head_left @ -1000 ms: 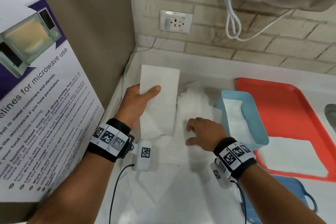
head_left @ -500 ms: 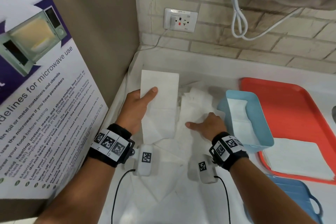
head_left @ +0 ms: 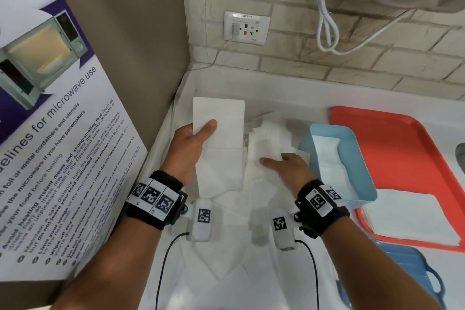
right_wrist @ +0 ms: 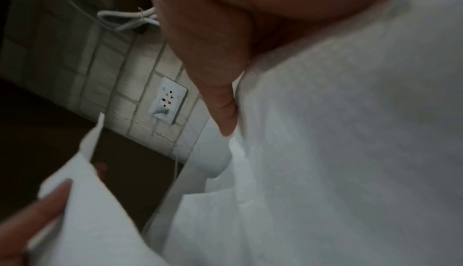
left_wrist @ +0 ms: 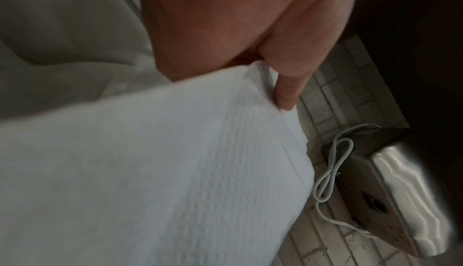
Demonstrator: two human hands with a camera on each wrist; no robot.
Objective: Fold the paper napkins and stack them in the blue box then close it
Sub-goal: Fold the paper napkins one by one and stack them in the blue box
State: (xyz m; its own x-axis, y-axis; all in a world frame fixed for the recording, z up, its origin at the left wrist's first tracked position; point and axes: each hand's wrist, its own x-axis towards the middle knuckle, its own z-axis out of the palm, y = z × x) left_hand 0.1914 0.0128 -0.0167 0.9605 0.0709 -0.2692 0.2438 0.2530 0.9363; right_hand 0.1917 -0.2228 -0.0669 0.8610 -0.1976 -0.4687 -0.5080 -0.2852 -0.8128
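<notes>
My left hand (head_left: pixel 193 143) holds a folded white napkin (head_left: pixel 221 138) upright at the counter's back left, the thumb (left_wrist: pixel 288 92) pinching its face. My right hand (head_left: pixel 284 166) rests on the heap of loose napkins (head_left: pixel 266 138) just left of the blue box. Its thumb (right_wrist: pixel 223 116) lies along a napkin's edge (right_wrist: pixel 338 151) and its fingers are hidden in the paper. The light blue box (head_left: pixel 352 158) stands open with folded napkins (head_left: pixel 327 153) inside. Its darker blue lid (head_left: pixel 415 274) lies at the front right.
An orange tray (head_left: pixel 407 138) sits behind and right of the box and carries a flat stack of napkins (head_left: pixel 407 216). More napkins cover the white counter (head_left: pixel 221 272) in front. A poster (head_left: pixel 63 158) leans at the left. A socket (head_left: pixel 246 27) and cable (head_left: pixel 327 20) hang on the brick wall.
My right hand has moved forward and right from above the counter into the napkin heap beside the box. The left hand keeps the folded napkin almost still.
</notes>
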